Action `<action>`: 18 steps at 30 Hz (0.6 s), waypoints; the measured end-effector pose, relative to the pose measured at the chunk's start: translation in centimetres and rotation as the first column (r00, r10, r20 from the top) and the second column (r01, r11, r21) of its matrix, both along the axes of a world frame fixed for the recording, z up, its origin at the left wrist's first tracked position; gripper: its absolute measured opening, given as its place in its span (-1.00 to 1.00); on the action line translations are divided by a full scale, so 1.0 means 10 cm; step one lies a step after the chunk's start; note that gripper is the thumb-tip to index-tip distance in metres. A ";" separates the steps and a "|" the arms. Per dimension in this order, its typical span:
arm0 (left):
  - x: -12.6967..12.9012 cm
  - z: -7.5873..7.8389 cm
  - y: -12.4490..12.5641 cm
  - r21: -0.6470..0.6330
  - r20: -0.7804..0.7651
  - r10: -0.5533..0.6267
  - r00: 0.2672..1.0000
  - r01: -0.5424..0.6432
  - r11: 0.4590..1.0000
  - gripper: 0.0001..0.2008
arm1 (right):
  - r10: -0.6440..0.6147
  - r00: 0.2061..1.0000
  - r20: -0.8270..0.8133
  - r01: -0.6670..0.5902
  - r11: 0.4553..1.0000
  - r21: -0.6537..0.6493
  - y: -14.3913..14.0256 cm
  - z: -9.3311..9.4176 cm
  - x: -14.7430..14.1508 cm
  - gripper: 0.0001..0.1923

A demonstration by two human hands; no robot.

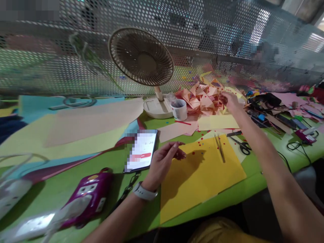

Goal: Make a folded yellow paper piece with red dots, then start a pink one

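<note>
Because I see the bench (pixel 235 194) only through the head camera, I judge the folded paper pieces (pixel 193 101) by eye: pink to orange, they lie heaped beyond the far edge of the yellow sheet (pixel 202 182). I expect each to be very light, crisp along its creases but easily crushed, and not slippery, though neighbours could snag and come along. I would take one by a folded edge, between thumb and fingertip, leaving the points and the flat faces unsqueezed. My right hand (pixel 230 101) is at the heap, beyond the yellow sheet's far right part, its fingers bent in among the paper; I cannot tell whether they pinch a piece. My left hand (pixel 164 158) hangs by the yellow sheet's far left corner, fingers loosely curled and thumb laid over them; whether anything tiny sits between the tips, I cannot make out. Red specks (pixel 193 153) dot the yellow sheet, where the tweezers (pixel 219 148) lie towards its far right; they look thin enough that a draught or sleeve could shift them, I mean the specks. My right fingertips blur into the heap, its lower pieces are covered, and part of the phone (pixel 143 148), left of the yellow sheet, is pixelated
</note>
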State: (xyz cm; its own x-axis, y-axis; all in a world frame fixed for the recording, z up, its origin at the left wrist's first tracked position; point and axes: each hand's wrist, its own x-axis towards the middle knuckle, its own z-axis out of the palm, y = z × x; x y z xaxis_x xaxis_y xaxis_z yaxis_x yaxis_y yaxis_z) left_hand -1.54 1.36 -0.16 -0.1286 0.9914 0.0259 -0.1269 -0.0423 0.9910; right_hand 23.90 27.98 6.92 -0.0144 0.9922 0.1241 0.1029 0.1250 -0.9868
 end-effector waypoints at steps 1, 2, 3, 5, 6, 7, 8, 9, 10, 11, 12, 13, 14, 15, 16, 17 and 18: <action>0.01 0.00 0.00 0.002 -0.006 -0.002 1.000 0.002 1.000 -0.59 | -0.011 1.000 0.000 0.011 1.000 -0.009 -0.08 -0.04 0.06 -0.89; 0.01 0.00 0.00 0.004 -0.012 -0.002 1.000 0.002 1.000 -0.59 | -0.021 1.000 0.008 0.021 1.000 -0.019 -0.16 -0.07 0.13 -0.90; 0.02 0.00 0.00 0.005 -0.019 0.000 1.000 0.000 1.000 -0.59 | -0.021 0.998 0.051 0.022 1.000 -0.021 -0.25 -0.10 0.20 -0.92; 0.02 0.00 0.00 0.003 -0.035 -0.001 0.999 0.001 1.000 -0.59 | 0.028 0.961 0.276 -0.031 1.000 0.005 -0.42 -0.15 0.34 -0.90; 0.03 0.00 0.01 0.003 -0.044 -0.005 0.999 0.005 1.000 -0.59 | 0.059 0.898 0.437 -0.082 0.996 0.034 -0.50 -0.17 0.41 -0.86; 0.03 0.00 0.01 0.004 -0.056 -0.008 0.998 0.008 1.000 -0.59 | 0.082 0.796 0.600 -0.150 0.987 0.065 -0.58 -0.20 0.47 -0.80; 0.02 0.00 0.01 0.008 -0.069 -0.011 0.998 0.011 1.000 -0.59 | 0.093 0.668 0.738 -0.229 0.970 0.084 -0.66 -0.23 0.52 -0.72; 0.02 0.00 0.02 0.014 -0.083 -0.013 0.996 0.014 1.000 -0.59 | 0.099 0.535 0.839 -0.309 0.947 0.085 -0.74 -0.26 0.55 -0.64; 0.02 0.00 0.02 0.022 -0.096 -0.014 0.995 0.016 1.000 -0.59 | 0.106 0.417 0.903 -0.378 0.923 0.066 -0.83 -0.28 0.56 -0.58; 0.02 0.00 0.02 0.030 -0.108 -0.015 0.994 0.018 0.999 -0.58 | 0.116 0.324 0.939 -0.429 0.903 0.037 -0.92 -0.30 0.55 -0.55; 0.02 -0.01 0.02 0.037 -0.120 -0.016 0.993 0.020 0.999 -0.58 | 0.131 0.259 0.957 -0.457 0.889 0.002 -1.02 -0.31 0.53 -0.55; 0.02 -0.01 0.03 0.043 -0.132 -0.018 0.991 0.023 0.999 -0.57 | 0.151 0.218 0.964 -0.468 0.883 -0.033 -1.12 -0.32 0.49 -0.57; 0.02 -0.01 0.03 0.047 -0.146 -0.023 0.989 0.030 0.998 -0.56 | 0.167 0.194 0.967 -0.469 0.881 -0.058 -1.23 -0.31 0.44 -0.61; 0.01 -0.02 0.03 0.050 -0.168 -0.033 0.985 0.041 0.998 -0.56 | 0.175 0.185 0.967 -0.456 0.887 -0.073 -1.35 -0.30 0.38 -0.66; 0.00 -0.02 0.04 0.054 -0.201 -0.042 0.979 0.054 0.997 -0.56 | 0.183 0.185 0.966 -0.453 0.888 -0.082 -1.47 -0.29 0.32 -0.70; 0.00 -0.03 0.04 0.062 -0.248 -0.049 0.967 0.067 0.996 -0.57 | 0.178 0.189 0.966 -0.446 0.892 -0.077 -1.58 -0.27 0.26 -0.71; -0.01 -0.03 0.05 0.073 -0.311 -0.056 0.949 0.083 0.994 -0.57 | 0.181 0.190 0.965 -0.430 0.899 -0.084 -1.69 -0.26 0.20 -0.69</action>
State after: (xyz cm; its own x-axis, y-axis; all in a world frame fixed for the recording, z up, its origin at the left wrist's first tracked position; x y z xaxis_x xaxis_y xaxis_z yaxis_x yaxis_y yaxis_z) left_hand -1.66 1.82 -0.45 -0.0322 0.9901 0.1365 0.1788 -0.1287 0.9754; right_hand 25.93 11.10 4.28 -0.5389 0.8398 -0.0662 0.8368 0.5247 -0.1562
